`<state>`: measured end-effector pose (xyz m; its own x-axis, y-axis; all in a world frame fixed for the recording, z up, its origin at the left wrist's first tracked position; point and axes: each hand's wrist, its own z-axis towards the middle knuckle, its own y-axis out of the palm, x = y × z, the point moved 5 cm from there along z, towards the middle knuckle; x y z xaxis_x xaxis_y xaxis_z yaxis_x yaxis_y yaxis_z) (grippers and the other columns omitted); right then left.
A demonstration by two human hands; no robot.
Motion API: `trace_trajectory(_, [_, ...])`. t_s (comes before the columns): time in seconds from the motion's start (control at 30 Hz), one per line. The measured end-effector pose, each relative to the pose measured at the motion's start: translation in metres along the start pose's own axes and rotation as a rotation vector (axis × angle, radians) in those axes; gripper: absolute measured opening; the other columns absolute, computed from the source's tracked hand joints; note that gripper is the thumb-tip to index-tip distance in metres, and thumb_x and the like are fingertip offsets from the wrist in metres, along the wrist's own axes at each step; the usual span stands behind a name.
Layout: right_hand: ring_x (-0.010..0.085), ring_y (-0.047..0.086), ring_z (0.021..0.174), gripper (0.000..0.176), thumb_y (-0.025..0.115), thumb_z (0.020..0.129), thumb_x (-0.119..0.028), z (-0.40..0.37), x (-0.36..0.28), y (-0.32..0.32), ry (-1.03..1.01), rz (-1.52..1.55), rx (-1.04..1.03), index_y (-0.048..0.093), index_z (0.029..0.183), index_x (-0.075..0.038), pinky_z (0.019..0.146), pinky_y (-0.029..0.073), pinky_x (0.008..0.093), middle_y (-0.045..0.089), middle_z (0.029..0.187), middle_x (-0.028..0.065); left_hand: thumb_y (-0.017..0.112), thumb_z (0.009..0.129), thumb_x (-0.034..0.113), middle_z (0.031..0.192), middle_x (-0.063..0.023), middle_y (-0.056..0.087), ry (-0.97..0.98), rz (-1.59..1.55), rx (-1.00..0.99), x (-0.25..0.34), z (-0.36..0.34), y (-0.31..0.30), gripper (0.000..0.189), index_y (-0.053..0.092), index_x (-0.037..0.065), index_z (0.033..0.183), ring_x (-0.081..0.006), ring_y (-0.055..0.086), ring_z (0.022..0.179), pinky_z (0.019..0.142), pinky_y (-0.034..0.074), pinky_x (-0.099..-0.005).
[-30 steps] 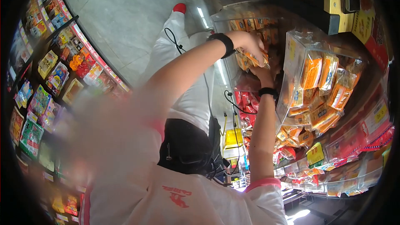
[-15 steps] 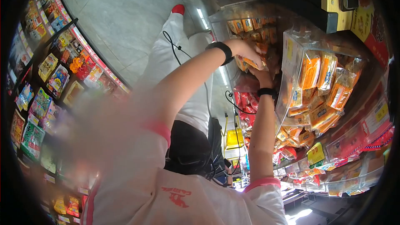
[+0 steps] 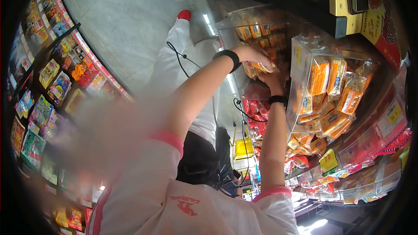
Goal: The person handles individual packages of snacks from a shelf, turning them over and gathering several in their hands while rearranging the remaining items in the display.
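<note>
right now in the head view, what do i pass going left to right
snack shelf → red shoe → left hand holding a snack packet → clear bin of orange packs → price label

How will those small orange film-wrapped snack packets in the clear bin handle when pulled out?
Probably light: the left hand holds some small orange film-wrapped snack packets in its fingers alone. The glossy wrap looks slippery, so a loose grip may let one slide. They lie heaped in the clear plastic bin, so neighbours may shift.
</note>
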<state>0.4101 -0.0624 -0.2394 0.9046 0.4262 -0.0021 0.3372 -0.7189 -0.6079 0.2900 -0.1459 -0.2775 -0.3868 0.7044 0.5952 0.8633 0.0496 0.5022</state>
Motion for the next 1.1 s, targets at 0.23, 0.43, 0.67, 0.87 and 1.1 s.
trace_trajectory(0.23, [0.0262, 0.062, 0.105, 0.076, 0.088, 0.050, -0.032, 0.019, 0.013, 0.000, -0.189, 0.107, 0.028, 0.061, 0.117, -0.008, 0.093, 0.046, 0.0369, 0.066, 0.112, 0.0106, 0.068, 0.076, 0.048, 0.116, 0.0043, 0.063, -0.057, -0.204, -0.136, 0.001, 0.002, 0.004, 0.045, 0.070, 0.019, 0.110, -0.0123, 0.058, 0.096, 0.078, 0.046, -0.0237])
trace_trajectory(0.43, [0.0253, 0.062, 0.106, 0.072, 0.088, 0.053, -0.028, 0.021, 0.016, 0.001, -0.183, 0.094, 0.024, 0.061, 0.116, -0.008, 0.092, 0.047, 0.0354, 0.066, 0.112, 0.0111, 0.070, 0.073, 0.046, 0.115, 0.0009, 0.064, -0.089, -0.227, -0.187, 0.008, -0.001, 0.003, 0.045, 0.070, 0.018, 0.109, -0.0129, 0.059, 0.100, 0.080, 0.047, -0.0268])
trace_trajectory(0.67, [0.0237, 0.061, 0.107, 0.064, 0.085, 0.062, -0.027, 0.012, 0.036, 0.013, -0.097, 0.272, -0.023, 0.061, 0.118, -0.008, 0.092, 0.046, 0.0348, 0.066, 0.114, 0.0096, 0.074, 0.071, 0.043, 0.106, -0.0008, 0.065, -0.027, -0.218, -0.184, 0.000, 0.007, 0.016, 0.044, 0.071, 0.014, 0.103, -0.0124, 0.060, 0.091, 0.073, 0.048, -0.0252])
trace_trajectory(0.87, [0.0296, 0.061, 0.108, 0.055, 0.076, 0.074, -0.027, -0.024, 0.004, 0.001, -0.163, 0.073, 0.070, 0.059, 0.121, -0.006, 0.088, 0.048, 0.0366, 0.064, 0.115, 0.0181, 0.073, 0.073, 0.041, 0.101, 0.0005, 0.065, -0.122, -0.177, -0.225, 0.000, 0.000, 0.012, 0.038, 0.071, 0.014, 0.099, -0.0122, 0.058, 0.088, 0.068, 0.047, -0.0258])
trace_trajectory(1.1, [0.0390, 0.049, 0.121, 0.072, 0.080, 0.068, -0.031, -0.041, 0.018, 0.023, 0.024, 0.113, 0.107, 0.051, 0.131, -0.009, 0.102, 0.037, 0.0466, 0.064, 0.115, 0.0167, 0.076, 0.070, 0.042, 0.103, 0.0010, 0.064, -0.131, -0.024, -0.271, 0.001, -0.022, 0.015, 0.041, 0.070, 0.014, 0.100, -0.0113, 0.057, 0.094, 0.070, 0.048, -0.0274])
